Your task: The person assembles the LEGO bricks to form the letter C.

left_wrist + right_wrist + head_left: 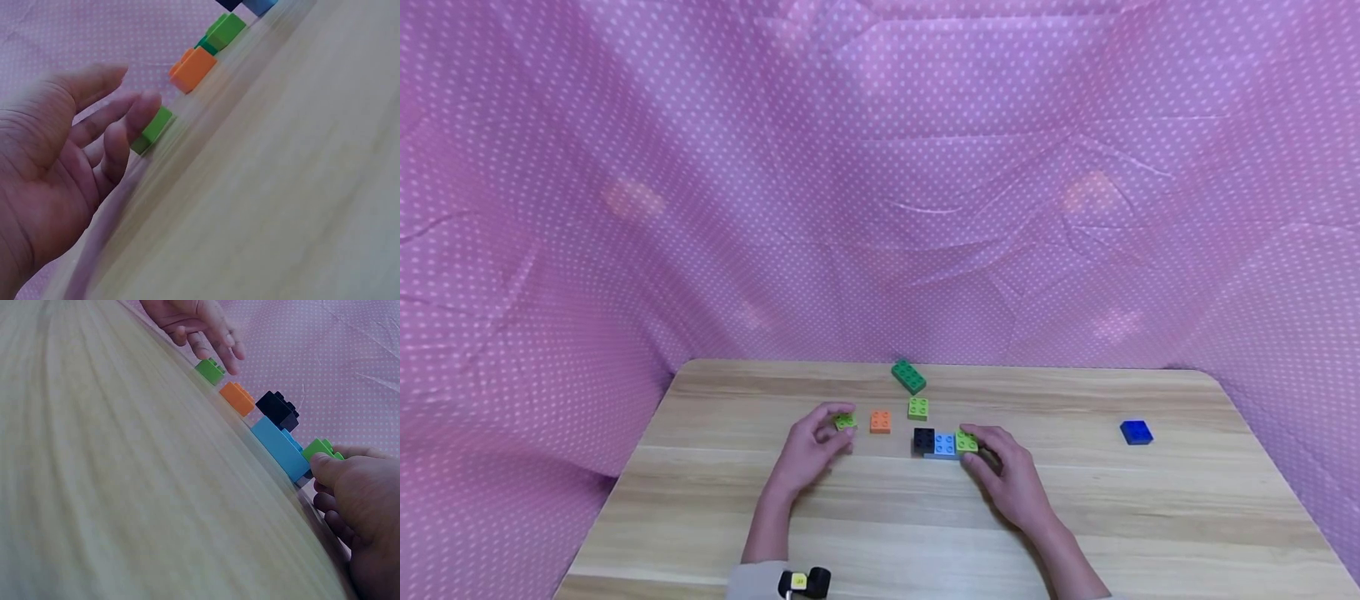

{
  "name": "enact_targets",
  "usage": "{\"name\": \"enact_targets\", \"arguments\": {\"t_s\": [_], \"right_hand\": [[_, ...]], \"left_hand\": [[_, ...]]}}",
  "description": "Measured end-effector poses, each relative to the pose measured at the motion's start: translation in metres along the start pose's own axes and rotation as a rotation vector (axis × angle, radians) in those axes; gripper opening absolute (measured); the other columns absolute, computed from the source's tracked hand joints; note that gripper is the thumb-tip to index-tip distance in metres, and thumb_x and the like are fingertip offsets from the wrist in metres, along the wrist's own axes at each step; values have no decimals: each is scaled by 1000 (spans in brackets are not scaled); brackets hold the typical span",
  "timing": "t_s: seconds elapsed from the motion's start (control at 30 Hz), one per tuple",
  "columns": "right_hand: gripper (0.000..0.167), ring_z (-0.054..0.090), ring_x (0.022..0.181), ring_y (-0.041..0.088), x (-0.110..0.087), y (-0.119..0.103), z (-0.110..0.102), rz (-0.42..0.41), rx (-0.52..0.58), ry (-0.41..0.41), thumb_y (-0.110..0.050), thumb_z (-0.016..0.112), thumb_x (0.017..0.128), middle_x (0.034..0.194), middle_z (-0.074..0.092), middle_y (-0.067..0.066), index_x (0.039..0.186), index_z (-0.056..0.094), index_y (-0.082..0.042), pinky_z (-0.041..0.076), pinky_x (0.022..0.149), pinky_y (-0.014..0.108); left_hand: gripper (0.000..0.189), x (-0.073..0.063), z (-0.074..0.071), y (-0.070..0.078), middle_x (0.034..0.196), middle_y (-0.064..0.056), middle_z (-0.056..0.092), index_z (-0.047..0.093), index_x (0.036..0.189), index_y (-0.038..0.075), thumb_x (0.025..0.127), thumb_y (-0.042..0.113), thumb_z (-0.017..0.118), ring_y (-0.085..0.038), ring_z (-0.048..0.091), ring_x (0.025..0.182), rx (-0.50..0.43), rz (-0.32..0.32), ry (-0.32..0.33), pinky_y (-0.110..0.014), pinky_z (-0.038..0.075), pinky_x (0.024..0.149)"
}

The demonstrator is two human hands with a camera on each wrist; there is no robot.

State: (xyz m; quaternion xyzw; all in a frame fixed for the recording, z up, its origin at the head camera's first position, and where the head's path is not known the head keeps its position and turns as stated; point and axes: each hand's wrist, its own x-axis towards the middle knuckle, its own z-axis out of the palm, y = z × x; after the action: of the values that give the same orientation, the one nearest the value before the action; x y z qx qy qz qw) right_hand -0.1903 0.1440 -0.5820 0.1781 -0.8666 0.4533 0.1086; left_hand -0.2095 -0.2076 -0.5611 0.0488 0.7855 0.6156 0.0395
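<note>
My left hand (801, 458) hovers around a small lime green brick (846, 422) at the left of the group. In the left wrist view that lime brick (152, 132) sits on the table behind the fingertips, with thumb and fingers apart. Thumb and forefinger of my right hand (1017, 482) pinch another lime green brick (966, 442) at the right end of a long light blue brick (944, 444). A black brick (924, 439) stands on the blue brick's left end, and blue studs show between the two. The right wrist view shows the blue brick's side (280, 447) flat along the table.
Beside the left hand lies an orange brick (880, 422). A third lime brick (918, 408) and a long dark green brick (908, 377) lie farther back. Far to the right is a dark blue brick (1137, 432). Pink dotted cloth (880, 208) hangs behind the wooden table (895, 533).
</note>
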Motion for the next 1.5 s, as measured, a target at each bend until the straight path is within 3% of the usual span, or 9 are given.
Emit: {"name": "enact_targets", "arguments": {"t_s": [0.13,0.27,0.37,0.5,0.73,1.1,1.27,1.5], "right_hand": [[45,62,130,18,0,-1,-1,17,9,-14,-12,78,96,136,68,-6,140,68,-18,49,113,44],[46,62,130,18,0,-1,-1,21,12,-20,-13,78,97,136,68,-6,141,68,-18,49,113,46],[45,62,130,18,0,0,-1,25,13,-22,-13,78,97,136,68,-6,141,68,-19,48,113,47],[46,61,131,19,0,0,-1,29,11,-23,-14,78,97,137,67,-6,141,68,-19,48,113,48],[45,62,131,20,0,-1,-2,30,13,-27,-14,78,97,136,68,-6,141,68,-19,49,113,48],[45,62,130,17,0,1,-1,28,17,-26,-14,78,97,136,68,-8,141,68,-20,50,112,45],[45,62,129,17,-1,1,0,21,15,-21,-14,78,97,135,68,-8,140,68,-19,50,112,43],[46,62,129,16,-1,2,0,24,14,-21,-14,78,97,136,68,-8,141,68,-20,50,112,43]], "left_hand": [[46,0,-1,-3,92,-14,77,64,142,17,98,14,77,-23,70,73,9,-20,48,-20,45,47],[52,1,0,-3,107,-13,77,63,143,15,94,9,81,-19,69,74,18,-29,81,-22,47,51],[55,2,2,-3,107,-11,76,63,143,14,92,7,82,-18,68,74,52,-41,96,-24,52,55],[53,3,3,-5,95,-8,76,64,141,14,92,6,82,-17,67,70,103,-53,104,-26,54,54],[43,3,5,-6,82,-9,75,68,134,11,93,4,80,-17,63,61,97,-36,118,-24,52,51],[39,4,6,-7,80,-6,74,69,132,13,95,5,78,-18,68,68,104,-40,136,-25,55,51],[38,3,6,-5,81,-7,73,70,132,15,96,7,78,-20,67,70,106,-30,124,-27,56,52],[38,3,5,4,109,-1,75,73,130,20,94,11,81,-17,67,88,181,5,143,-25,56,69]]}}
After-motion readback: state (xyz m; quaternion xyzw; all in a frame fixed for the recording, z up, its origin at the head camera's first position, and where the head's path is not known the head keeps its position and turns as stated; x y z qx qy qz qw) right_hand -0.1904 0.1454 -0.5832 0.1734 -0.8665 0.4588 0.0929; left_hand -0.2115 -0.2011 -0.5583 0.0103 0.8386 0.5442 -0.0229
